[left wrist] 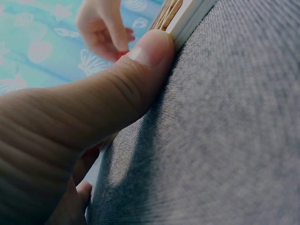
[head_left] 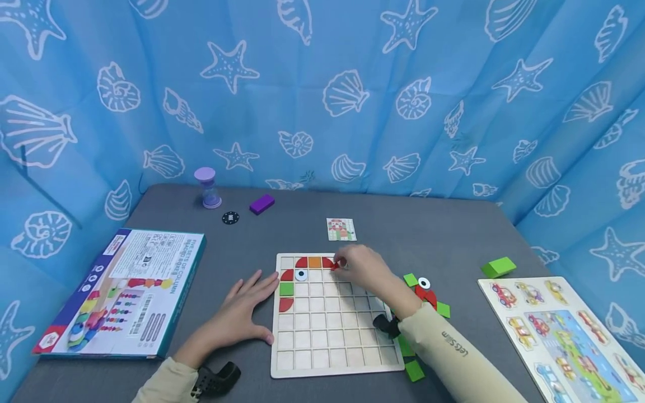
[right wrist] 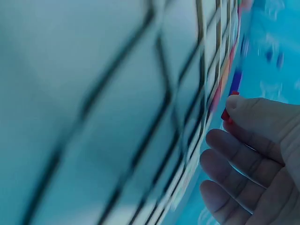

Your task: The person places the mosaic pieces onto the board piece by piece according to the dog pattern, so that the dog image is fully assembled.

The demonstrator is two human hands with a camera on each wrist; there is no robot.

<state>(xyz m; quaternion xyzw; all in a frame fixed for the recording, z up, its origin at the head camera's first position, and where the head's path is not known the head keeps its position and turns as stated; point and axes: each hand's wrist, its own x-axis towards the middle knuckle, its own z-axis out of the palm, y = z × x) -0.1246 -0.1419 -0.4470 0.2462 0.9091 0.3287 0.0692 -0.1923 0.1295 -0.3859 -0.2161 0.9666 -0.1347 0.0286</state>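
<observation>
A pale wooden grid board [head_left: 302, 358] lies on the grey table. Along its top row and left column sit red curved pieces [head_left: 286, 305], an orange square [head_left: 314, 262], a green square [head_left: 286, 289] and a white disc with a dark dot [head_left: 301, 275]. With thumb and index finger, my right hand [head_left: 361, 267] pinches a small red piece [right wrist: 229, 107] over the top row; its other fingers are loosely bent. My left hand [head_left: 237, 316] has its fingers spread, with thumb and fingertips at the board's left edge. In the left wrist view the thumb [left wrist: 150, 49] meets the board's side.
Loose green pieces [head_left: 415, 370], red pieces [head_left: 428, 295] and a white disc [head_left: 424, 283] lie right of the board. A patterned card [head_left: 341, 229] is beyond it. Around stand a box [head_left: 126, 291], an hourglass [head_left: 208, 189], a purple block [head_left: 262, 204], a green block [head_left: 499, 267] and a picture puzzle [head_left: 569, 336].
</observation>
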